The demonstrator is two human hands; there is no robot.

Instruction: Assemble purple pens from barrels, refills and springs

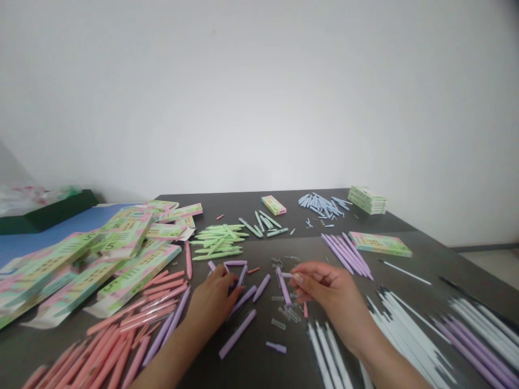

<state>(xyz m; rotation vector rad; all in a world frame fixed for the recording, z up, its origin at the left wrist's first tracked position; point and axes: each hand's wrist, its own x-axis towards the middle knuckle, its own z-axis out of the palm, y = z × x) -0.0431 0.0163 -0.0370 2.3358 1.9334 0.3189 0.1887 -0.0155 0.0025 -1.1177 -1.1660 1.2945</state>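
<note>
My right hand (324, 283) pinches a small light-purple pen part (287, 275) between thumb and fingertips. It is just above a purple pen barrel (285, 292) lying among clear plastic pieces (279, 323). My left hand (214, 297) reaches down among loose purple pen barrels, its thumb and index finger apart; the other fingertips are hidden. Beside it lie a short purple barrel (261, 287) and a longer purple barrel (238, 335). A small purple tip piece (276, 347) rests nearer to me, between the hands.
Coral pen barrels (109, 351) and printed cartons (125, 232) cover the left side. Green barrels (219, 240) and blue parts (322, 204) lie farther back. On the right are purple pens (346, 254), white refills (409, 335) and a carton stack (367, 200).
</note>
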